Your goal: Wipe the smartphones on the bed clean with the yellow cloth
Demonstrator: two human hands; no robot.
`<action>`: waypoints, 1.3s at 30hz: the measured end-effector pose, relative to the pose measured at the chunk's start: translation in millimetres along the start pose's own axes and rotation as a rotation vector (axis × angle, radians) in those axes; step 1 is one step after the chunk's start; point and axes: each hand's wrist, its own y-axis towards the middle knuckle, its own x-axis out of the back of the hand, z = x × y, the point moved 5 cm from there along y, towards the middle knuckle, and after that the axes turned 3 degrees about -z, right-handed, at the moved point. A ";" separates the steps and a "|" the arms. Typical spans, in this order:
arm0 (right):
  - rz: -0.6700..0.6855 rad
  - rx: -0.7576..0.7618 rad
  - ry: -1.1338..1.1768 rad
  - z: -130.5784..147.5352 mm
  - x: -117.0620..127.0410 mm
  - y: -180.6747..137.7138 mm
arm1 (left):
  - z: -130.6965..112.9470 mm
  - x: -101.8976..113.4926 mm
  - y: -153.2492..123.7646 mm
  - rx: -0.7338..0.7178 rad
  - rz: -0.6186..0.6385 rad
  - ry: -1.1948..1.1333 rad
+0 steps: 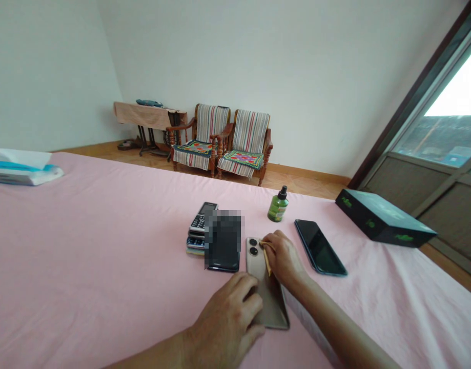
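A beige smartphone (275,305) lies face down on the pink cloth, its two round camera lenses at the far end. My left hand (229,315) holds its left edge with bent fingers. Pinched in my right hand (283,253) is a small yellow cloth (267,260), which touches the phone's back beside the lenses. Left of the phone are a black smartphone (225,246), partly blurred out, and several keypad phones (199,228) piled next to it. A dark smartphone (322,248) lies screen up to the right of my right hand.
Beyond my hands stands a green spray bottle (277,206). A black box (385,218) sits at the right, and a tissue pack (23,171) at the far left. Two wooden chairs (243,138) and a covered sewing table (143,114) stand by the wall past the pink surface (104,246).
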 end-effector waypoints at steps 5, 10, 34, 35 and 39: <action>0.006 0.001 0.019 4.2 -10.5 12.6 | 4.5 -8.0 0.7 -0.043 -0.006 0.033; 0.046 0.016 0.035 11.6 -15.7 20.3 | 8.4 -13.6 0.6 -0.063 -0.022 0.056; 0.193 0.164 0.120 31.2 -12.4 6.9 | -0.3 -2.5 -2.3 -0.032 0.060 0.076; 0.202 0.165 0.120 32.8 -11.2 5.0 | -0.8 -2.2 -2.3 -0.026 0.066 0.078; 0.230 0.158 0.126 39.1 -6.3 -4.2 | -0.5 -2.6 -2.3 0.003 0.078 0.064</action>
